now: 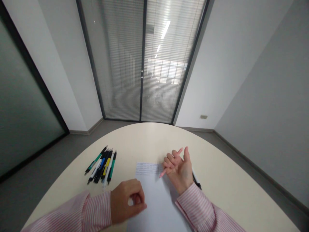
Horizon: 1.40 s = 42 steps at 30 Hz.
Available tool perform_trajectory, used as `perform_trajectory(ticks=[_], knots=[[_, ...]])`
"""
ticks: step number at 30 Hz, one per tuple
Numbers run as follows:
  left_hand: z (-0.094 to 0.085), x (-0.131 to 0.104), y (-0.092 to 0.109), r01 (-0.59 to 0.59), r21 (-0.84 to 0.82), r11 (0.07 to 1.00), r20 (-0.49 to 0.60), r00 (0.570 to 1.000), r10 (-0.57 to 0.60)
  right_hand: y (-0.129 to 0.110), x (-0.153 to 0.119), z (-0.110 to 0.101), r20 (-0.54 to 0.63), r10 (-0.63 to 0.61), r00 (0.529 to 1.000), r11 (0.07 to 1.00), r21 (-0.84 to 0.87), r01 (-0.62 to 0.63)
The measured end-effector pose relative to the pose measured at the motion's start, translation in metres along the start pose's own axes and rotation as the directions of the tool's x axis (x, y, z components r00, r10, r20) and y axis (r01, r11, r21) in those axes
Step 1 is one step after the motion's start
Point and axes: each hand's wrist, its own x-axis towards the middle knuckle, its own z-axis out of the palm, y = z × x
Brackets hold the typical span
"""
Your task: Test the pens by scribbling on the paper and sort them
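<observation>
My right hand is turned palm up over the right side of the paper, its fingers curled round a pink pen; the thumb points up, away from the pen. My left hand rests by the paper's left edge, fingers curled toward the thumb, with a gap inside the curl. Whether anything small is between its fingertips cannot be made out. Between and beneath the hands lies a white sheet of paper with lines of writing at its top.
Several pens in green, white, blue, black and yellow lie bunched on the left of the round cream table. Another dark and white pen lies partly hidden beside my right wrist. Glass doors stand beyond the table.
</observation>
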Motion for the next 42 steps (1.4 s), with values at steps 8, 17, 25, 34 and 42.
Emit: perform_trajectory(ticks=[8, 17, 25, 34, 42], knots=[[0.002, -0.005, 0.0, -0.169, 0.065, 0.983, 0.215, 0.965, 0.151, 0.005, 0.007, -0.005, -0.087, 0.055, 0.995, 0.997, 0.061, -0.05], [0.001, -0.004, 0.0, -0.189, 0.05, 0.981, 0.224, 0.959, 0.173, 0.004, 0.006, -0.005, -0.104, 0.047, 0.994, 0.998, -0.038, -0.051], [0.001, -0.005, 0.0, -0.17, 0.049, 0.984, 0.218, 0.963, 0.156, 0.013, 0.003, -0.009, -0.014, -0.032, 0.999, 0.927, -0.375, 0.025], [0.003, -0.004, -0.003, -0.189, 0.047, 0.981, 0.22, 0.96, 0.175, 0.028, 0.003, -0.03, 0.136, -0.141, 0.981, 0.361, -0.915, 0.179], [0.001, -0.004, -0.003, -0.175, 0.056, 0.983, 0.229, 0.961, 0.158, 0.036, 0.002, -0.036, 0.174, -0.062, 0.983, 0.177, -0.967, 0.183]])
